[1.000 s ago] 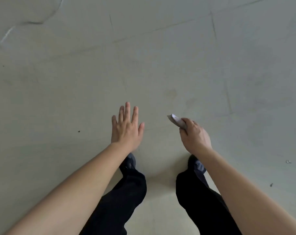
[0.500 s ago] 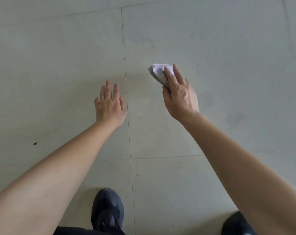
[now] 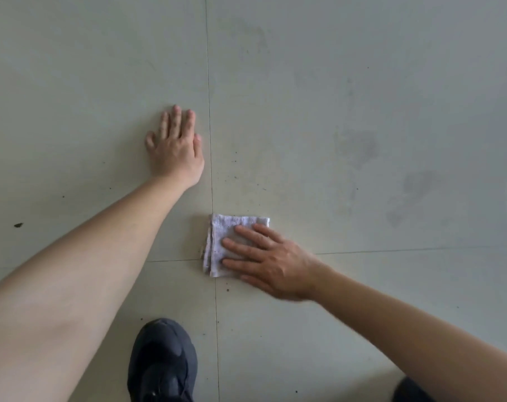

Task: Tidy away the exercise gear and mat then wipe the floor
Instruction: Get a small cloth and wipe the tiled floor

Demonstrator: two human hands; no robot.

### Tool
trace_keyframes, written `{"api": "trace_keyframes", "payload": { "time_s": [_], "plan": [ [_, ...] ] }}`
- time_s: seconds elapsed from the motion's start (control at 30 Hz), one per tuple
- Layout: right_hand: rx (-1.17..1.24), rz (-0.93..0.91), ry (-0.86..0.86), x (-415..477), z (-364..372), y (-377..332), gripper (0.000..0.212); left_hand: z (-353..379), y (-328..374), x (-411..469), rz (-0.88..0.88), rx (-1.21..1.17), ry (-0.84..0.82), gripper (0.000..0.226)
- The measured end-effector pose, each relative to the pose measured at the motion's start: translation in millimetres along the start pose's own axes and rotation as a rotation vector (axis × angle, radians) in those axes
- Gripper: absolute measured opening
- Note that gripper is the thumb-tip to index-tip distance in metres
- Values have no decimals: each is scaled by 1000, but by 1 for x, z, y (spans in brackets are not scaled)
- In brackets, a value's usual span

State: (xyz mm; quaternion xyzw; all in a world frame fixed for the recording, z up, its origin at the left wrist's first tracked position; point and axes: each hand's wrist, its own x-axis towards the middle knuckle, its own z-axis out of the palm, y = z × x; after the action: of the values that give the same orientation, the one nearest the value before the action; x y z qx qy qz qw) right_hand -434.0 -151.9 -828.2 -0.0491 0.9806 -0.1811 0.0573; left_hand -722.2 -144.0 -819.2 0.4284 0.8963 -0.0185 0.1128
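Note:
A folded white cloth (image 3: 221,227) lies flat on the pale tiled floor (image 3: 348,68), right where two tile joints cross. My right hand (image 3: 272,265) rests on top of it, fingers stretched out and pointing left, pressing it down onto the tile. My left hand (image 3: 175,146) is planted palm down on the bare floor further out and to the left, fingers together, holding nothing. No exercise gear or mat is in view.
My dark shoe (image 3: 162,361) stands at the bottom centre, and a second one shows at the bottom right edge (image 3: 411,391). Small dark specks (image 3: 18,225) dot the tiles. Faint grey smudges (image 3: 359,149) mark the floor to the right.
My right hand came down from the air with the bunched cloth and now presses it flat on the floor. My left hand went down onto the tile. The view dropped closer to the floor.

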Motion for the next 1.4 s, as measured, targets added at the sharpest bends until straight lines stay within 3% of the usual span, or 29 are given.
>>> {"api": "trace_keyframes", "payload": {
  "time_s": [0.1, 0.17, 0.27, 0.3, 0.37, 0.53, 0.63, 0.7, 0.83, 0.93, 1.0, 1.13, 1.23, 1.3, 1.4],
  "plan": [
    [-115, 14, 44, 11, -13, 53, 47, -1, 0, 1, -10, -2, -6, 53],
    [-110, 300, 122, 17, -37, 91, 48, -7, 1, 4, -16, -6, -51, 55],
    [98, 874, 138, 13, -66, 123, 52, -14, 2, 7, -30, 2, -135, 57],
    [125, 955, 143, 12, -70, 123, 53, -15, 2, 7, -33, -2, -150, 57],
    [57, 903, 149, 11, -62, 108, 54, -12, 2, 5, -30, -12, -127, 58],
    [-13, 374, 77, -12, -7, 7, 57, -3, 0, 2, -17, 4, -41, 57],
    [-35, 118, 27, -26, -8, 19, 52, -4, 0, 2, -5, 13, -46, 57],
    [-83, 197, 45, -37, -19, 57, 50, -3, 0, 1, -1, 20, -50, 57],
    [-11, 867, 177, -76, -53, 125, 52, -3, -1, 1, 0, 20, -64, 56],
    [71, 1175, 259, -67, -54, 123, 53, -3, 0, 1, -7, 5, -61, 56],
    [57, 1153, 284, -42, -45, 99, 53, -3, 0, 0, -11, -5, -52, 56],
    [7, 563, 87, -4, -19, 31, 55, -6, 2, 1, -1, -32, 13, 53],
    [-18, 282, 49, 3, -19, 38, 52, -10, -4, 4, 11, -33, 80, 49],
    [-62, 277, 48, 8, -31, 73, 52, -8, -8, 6, 3, -27, 74, 51],
    [-14, 656, 146, 19, -60, 128, 52, -6, -9, 12, -40, -68, 9, 52]
  ]
}}
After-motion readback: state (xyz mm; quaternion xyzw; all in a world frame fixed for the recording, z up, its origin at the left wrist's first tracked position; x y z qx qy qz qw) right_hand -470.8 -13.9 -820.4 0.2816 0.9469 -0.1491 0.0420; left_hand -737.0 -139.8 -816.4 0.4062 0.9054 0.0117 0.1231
